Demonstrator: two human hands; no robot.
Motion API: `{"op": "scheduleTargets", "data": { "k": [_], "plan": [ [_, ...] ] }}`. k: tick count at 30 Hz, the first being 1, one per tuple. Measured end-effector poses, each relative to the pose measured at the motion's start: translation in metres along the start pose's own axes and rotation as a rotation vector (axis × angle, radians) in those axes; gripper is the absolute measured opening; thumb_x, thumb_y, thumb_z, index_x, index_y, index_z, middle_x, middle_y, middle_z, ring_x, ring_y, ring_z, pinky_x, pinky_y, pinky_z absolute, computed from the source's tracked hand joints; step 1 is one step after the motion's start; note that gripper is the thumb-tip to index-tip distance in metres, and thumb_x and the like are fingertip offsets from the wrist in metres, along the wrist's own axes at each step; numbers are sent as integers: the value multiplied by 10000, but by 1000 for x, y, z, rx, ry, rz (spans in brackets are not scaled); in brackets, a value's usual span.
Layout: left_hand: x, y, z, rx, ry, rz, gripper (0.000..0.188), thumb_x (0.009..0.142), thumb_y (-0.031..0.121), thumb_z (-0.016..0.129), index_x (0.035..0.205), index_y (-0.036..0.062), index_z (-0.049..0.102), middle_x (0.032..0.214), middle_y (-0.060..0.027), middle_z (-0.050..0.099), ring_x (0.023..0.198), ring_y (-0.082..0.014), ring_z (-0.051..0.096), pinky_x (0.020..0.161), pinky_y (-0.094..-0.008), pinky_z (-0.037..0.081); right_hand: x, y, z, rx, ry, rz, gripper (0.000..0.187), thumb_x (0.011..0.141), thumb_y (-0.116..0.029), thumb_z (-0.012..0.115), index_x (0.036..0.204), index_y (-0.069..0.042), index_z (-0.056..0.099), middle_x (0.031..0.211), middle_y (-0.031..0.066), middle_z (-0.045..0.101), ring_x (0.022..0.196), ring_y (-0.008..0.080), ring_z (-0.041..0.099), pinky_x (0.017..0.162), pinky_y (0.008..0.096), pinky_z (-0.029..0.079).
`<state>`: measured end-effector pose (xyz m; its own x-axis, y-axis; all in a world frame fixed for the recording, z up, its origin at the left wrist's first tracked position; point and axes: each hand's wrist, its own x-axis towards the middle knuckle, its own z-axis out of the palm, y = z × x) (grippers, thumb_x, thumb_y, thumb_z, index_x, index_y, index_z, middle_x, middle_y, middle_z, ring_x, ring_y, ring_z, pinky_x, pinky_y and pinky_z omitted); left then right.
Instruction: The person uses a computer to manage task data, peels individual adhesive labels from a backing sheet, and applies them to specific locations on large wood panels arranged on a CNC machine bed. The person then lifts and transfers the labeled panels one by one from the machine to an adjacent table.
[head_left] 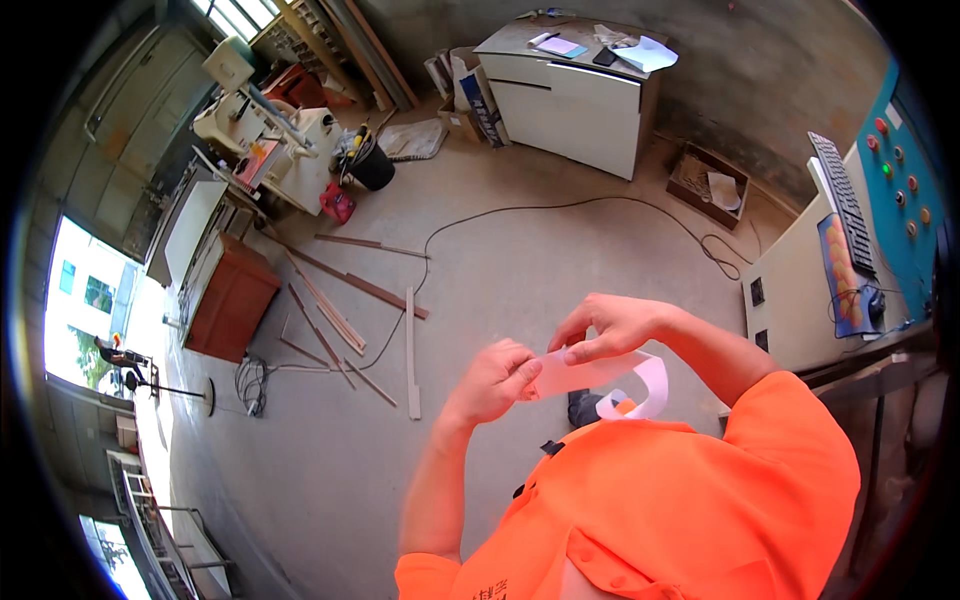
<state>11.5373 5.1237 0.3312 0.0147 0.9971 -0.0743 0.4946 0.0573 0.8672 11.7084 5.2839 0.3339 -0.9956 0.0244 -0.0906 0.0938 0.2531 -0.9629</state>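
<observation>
Here, both hands hold a white paper strip (590, 372) in front of the orange shirt (680, 510). The left hand (495, 382) pinches one end in a tight grip, the right hand (610, 326) pinches the top edge. Wooden sticks (345, 310) lie on the floor.

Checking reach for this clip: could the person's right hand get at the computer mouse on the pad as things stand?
Probably yes, once freed: the right hand pinches the white paper strip with the left hand, and nothing stands between it and the mouse.
</observation>
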Motion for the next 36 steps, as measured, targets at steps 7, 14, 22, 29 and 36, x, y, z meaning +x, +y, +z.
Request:
{"op": "scheduleTargets", "data": {
  "k": [7,14,22,29,36],
  "plan": [
    [127,-45,-59,-162,-73,46,204,857,152,503,734,1,563,676,-70,559,667,-185,514,607,-311,413,81,13,-100,-264,94,6,100,769,-131,606,812,-43,625,697,107,612,597,251,551,558,343,438],
    [288,-242,-101,-1027,419,-407,183,860,137,534,901,-38,572,797,-86,607,619,-164,574,574,-282,479,137,83,-213,-412,495,-314,23,744,-65,605,765,-70,598,736,75,606,685,280,567,641,349,458],
    [567,-298,-177,-737,341,-544,254,854,137,565,1007,-66,569,843,-100,615,681,-197,621,533,-346,540,124,169,-352,-109,1166,407,110,791,-120,581,810,-26,635,790,122,650,720,216,630,656,304,487],
    [846,-257,-190,-359,187,-335,247,806,181,649,927,-34,659,797,-66,649,685,-123,595,621,-278,488,133,239,-420,-318,1332,635,92,738,-136,604,739,-57,653,740,87,587,747,268,568,685,350,465],
    [1078,-240,-175,-539,176,-405,302,822,190,631,998,-56,631,903,-105,649,783,-162,611,703,-300,489,192,293,-573,-180,1334,822,112,748,-199,617,733,-98,664,730,56,577,698,250,582,633,351,472]
  ]
}}
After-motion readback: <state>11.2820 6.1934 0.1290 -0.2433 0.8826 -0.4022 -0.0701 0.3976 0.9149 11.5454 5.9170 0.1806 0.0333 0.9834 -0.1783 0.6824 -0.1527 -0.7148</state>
